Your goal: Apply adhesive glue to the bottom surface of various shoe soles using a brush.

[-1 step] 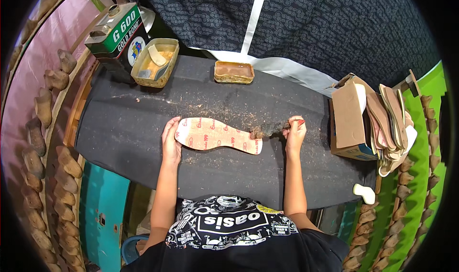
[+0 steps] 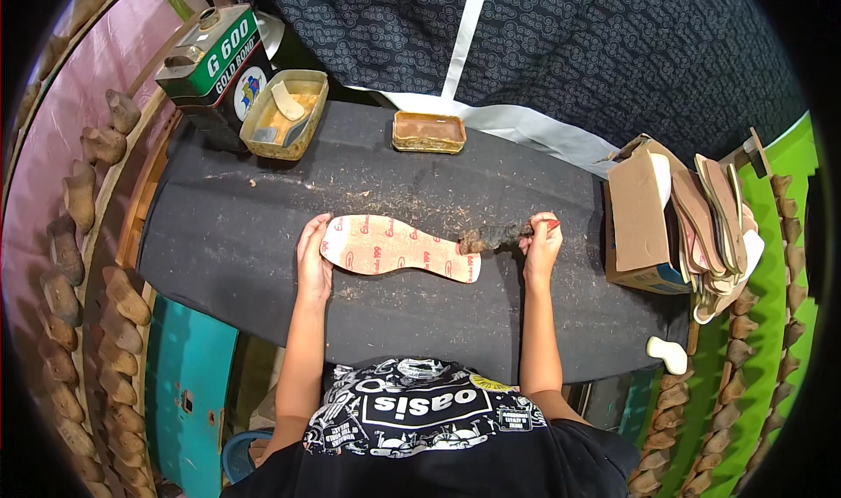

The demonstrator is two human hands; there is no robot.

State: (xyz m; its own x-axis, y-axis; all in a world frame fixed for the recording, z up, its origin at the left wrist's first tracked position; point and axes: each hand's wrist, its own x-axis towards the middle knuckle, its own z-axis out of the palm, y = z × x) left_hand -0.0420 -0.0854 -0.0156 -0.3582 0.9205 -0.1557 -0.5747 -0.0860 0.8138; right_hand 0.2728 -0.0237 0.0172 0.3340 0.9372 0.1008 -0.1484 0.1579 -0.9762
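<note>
A tan shoe insole [image 2: 385,246] with red printing lies across the dark cloth in front of me. My left hand [image 2: 314,257] grips its wide left end, the thumb not plainly visible. My right hand [image 2: 540,240] is closed round the red handle of a glue brush [image 2: 499,236]. The brush's matted, brown-crusted bristles touch the insole's narrow right end. Beyond the insole sits a shallow rectangular tub [image 2: 429,132] holding brown stuff.
A dark cloth [image 2: 236,235] littered with crumbs covers the table. Back left stand a metal can [image 2: 215,69] and an open container [image 2: 286,148] with scraps. A cardboard box [image 2: 635,213] and stacked insoles [image 2: 718,222] stand right, a pale sole-shaped piece [image 2: 668,355] nearer. Shoe lasts [image 2: 79,196] line both sides.
</note>
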